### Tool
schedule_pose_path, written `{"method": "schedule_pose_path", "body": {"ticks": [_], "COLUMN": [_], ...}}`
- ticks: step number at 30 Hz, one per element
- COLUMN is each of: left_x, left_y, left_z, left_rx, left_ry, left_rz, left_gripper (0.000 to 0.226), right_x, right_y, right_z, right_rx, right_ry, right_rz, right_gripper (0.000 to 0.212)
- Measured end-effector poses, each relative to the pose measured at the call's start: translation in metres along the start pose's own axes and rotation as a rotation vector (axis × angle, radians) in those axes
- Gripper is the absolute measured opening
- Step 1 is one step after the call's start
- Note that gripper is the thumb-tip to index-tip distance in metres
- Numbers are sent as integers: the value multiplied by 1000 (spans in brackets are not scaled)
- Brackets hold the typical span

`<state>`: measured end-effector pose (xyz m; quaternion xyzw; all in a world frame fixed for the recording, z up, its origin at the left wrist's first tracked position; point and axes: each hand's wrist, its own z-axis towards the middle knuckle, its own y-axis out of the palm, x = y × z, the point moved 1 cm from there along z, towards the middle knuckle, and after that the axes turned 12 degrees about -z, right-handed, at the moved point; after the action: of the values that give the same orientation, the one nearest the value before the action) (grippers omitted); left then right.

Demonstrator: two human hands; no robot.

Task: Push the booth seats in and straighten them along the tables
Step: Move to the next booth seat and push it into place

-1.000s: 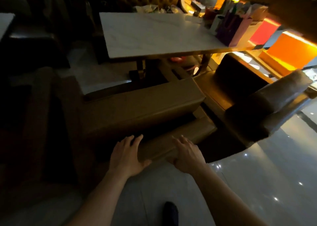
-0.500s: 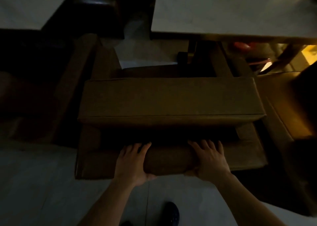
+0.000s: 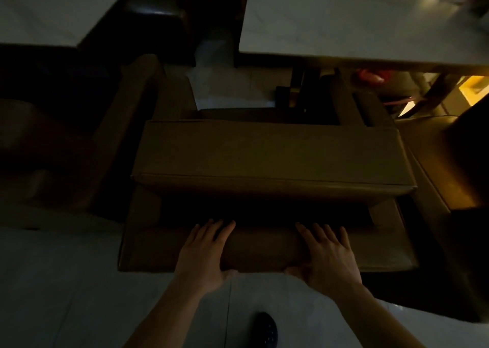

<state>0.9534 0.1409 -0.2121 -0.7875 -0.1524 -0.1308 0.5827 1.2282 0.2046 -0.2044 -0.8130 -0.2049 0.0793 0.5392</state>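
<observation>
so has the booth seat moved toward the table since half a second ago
No, not visibly: the gap between the booth seat and the table edge looks unchanged.

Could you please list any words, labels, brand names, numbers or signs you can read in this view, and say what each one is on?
None: no readable text shows anywhere.
The brown booth seat, the white tabletop and the tiled floor carry no visible lettering.
The red object under the table is too dark and blurred to show any label.

A pale tiled floor (image 3: 66, 294) carries the brown booth seat (image 3: 270, 157).
</observation>
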Motion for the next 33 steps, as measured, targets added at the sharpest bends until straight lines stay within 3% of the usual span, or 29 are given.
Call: {"method": "schedule_pose_path", "body": {"ticks": [4,8,20,33], "left_x": [-11,-29,-51,-45], "left_y": [4,4,4,-28], "left_z": [-25,-41,-23,59], "left_rx": [15,37,-17,69], "left_ry": [37,69,205,96], "left_rz": [-50,-96,-65,-10], "left_gripper": [104,104,107,103], "right_x": [-14,-36,-43,-22], "right_y": [1,5,10,-19], "right_z": [-17,-30,-22,63], "right_rx": [-76,-123,-119,16], "right_ry": [11,24,16,39], "right_rz": [-23,-16,10,-10], "right_gripper": [119,113,112,109]}}
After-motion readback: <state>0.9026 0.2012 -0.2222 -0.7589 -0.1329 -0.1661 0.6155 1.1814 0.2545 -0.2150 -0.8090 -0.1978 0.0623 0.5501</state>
